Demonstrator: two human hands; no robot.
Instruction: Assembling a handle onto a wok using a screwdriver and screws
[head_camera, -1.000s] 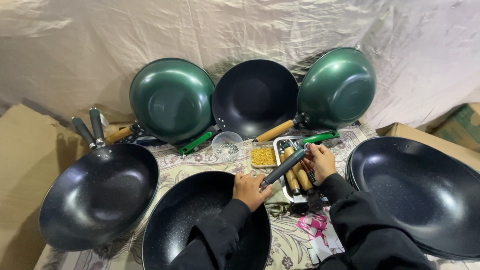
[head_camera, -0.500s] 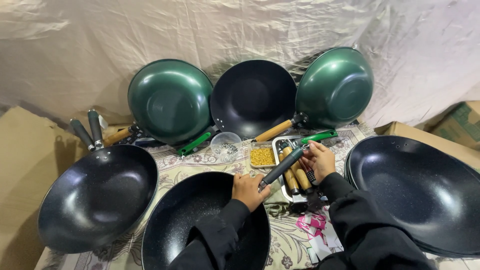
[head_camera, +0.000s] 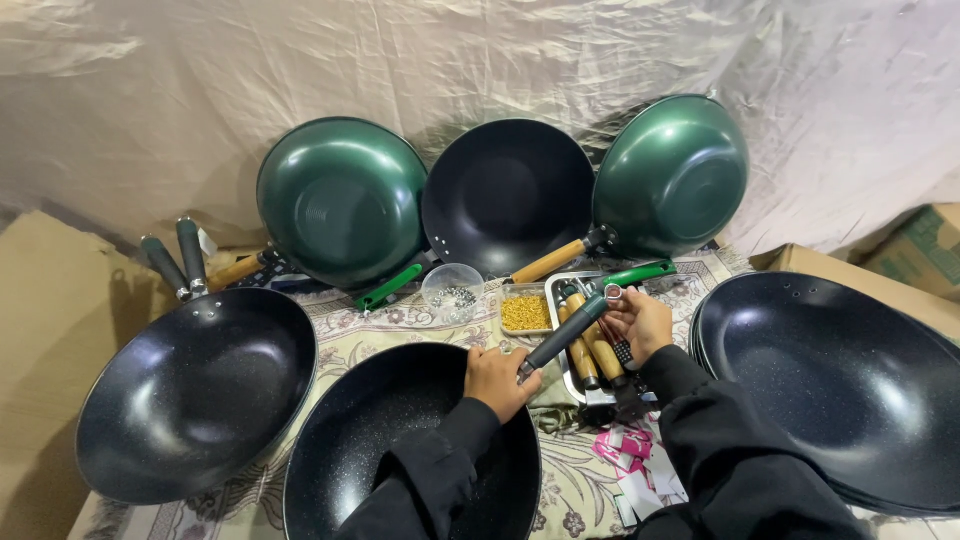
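A black speckled wok (head_camera: 400, 440) lies in front of me on the patterned cloth. My left hand (head_camera: 497, 380) grips its rim where the dark grey handle (head_camera: 565, 335) joins it. My right hand (head_camera: 640, 320) is closed around the far end of that handle, at its metal ring. Both forearms are in black sleeves. Just beyond the right hand, a metal tray (head_camera: 560, 290) holds several wooden and dark handles.
Another black wok with two handles (head_camera: 195, 390) lies at the left, and a stack of black woks (head_camera: 840, 385) at the right. Two green woks (head_camera: 340, 200) (head_camera: 672, 175) and a black one (head_camera: 505, 195) lean against the sheeted wall. A clear cup (head_camera: 452, 293) and a small box of yellow bits (head_camera: 526, 312) sit mid-table. Cardboard boxes flank both sides.
Hardly anything differs. Both hands stay on the wok rim and its handle; the view has shifted slightly.
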